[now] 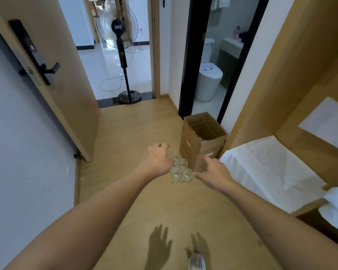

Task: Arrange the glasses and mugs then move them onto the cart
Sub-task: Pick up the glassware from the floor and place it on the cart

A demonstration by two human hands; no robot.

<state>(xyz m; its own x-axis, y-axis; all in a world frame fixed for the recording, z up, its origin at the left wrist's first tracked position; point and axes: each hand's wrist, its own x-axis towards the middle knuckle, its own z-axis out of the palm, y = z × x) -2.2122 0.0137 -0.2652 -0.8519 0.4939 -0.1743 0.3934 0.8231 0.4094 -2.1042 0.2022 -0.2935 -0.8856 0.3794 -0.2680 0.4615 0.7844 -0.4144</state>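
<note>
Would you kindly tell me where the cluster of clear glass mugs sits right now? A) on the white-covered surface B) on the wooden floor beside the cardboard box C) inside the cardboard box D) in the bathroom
B: the glass mugs stand on the wooden floor, just left of the open cardboard box, between both reaching hands.

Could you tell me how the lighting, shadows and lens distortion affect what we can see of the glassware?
Head view: wide-angle lens bows the door and walls; both hands' shadows fall sharp on the wooden floor near the bottom edge; glare whitens the hallway tiles behind the fan; the clear glass mugs between left hand and right hand blur into the floor, count uncertain.
</note>
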